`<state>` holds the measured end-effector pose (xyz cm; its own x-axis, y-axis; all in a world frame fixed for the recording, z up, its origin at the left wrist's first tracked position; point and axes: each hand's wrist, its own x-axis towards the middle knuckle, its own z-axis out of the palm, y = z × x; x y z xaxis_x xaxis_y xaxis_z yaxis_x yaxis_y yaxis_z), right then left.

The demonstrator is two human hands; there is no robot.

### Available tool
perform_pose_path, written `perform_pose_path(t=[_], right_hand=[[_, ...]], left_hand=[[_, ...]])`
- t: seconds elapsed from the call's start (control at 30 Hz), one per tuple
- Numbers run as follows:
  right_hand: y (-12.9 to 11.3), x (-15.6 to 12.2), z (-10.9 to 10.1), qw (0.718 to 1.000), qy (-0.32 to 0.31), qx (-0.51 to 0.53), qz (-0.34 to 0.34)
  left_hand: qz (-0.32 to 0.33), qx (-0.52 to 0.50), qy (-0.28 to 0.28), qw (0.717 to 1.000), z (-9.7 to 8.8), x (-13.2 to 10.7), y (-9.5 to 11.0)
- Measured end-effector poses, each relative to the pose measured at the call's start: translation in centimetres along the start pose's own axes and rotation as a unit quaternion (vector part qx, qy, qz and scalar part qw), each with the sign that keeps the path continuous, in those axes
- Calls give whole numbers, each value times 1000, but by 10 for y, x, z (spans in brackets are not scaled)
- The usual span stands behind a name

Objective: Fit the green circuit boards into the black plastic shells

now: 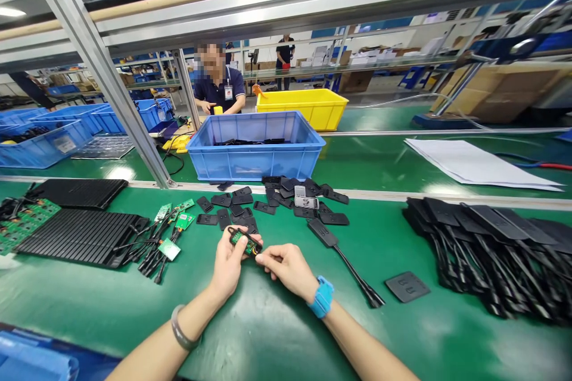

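My left hand is closed on a small black plastic housing with a green circuit board inside it, thumb resting on the board. Thumb and fingers of my right hand pinch at the near end of the same housing, where thin coloured wires show; exactly what they grip is partly hidden. Just beyond my hands lie many loose black housing pieces. To the right, a finished-looking black housing with a cable lies near a flat black square piece.
Left stand wired circuit boards and ridged black trays. A blue bin sits ahead, a yellow bin behind it. Cabled black housings are piled right, below paper sheets. A metal post rises left; a person works opposite.
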<state>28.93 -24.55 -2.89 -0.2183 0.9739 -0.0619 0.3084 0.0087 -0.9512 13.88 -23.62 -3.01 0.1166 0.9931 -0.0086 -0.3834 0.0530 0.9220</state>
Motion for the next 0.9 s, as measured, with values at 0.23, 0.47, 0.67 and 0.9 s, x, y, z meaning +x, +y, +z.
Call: perform_pose_path(t=[0.23,0.47,0.67,0.9], right_hand=[[5,5,1,998,21,-64,-12],[4,10,-3,918,32,-327,-220],[16,13,-5,877,59,-427,-213],[26,20,-13,887,145,-364,-245]], left_hand=[[-5,4,17,1000,4,1,0],[-55,-73,169,981,-19,26,8],[-99,-64,101,988,-21,27,4],[-137,-27,-6,990,-15,20,0]])
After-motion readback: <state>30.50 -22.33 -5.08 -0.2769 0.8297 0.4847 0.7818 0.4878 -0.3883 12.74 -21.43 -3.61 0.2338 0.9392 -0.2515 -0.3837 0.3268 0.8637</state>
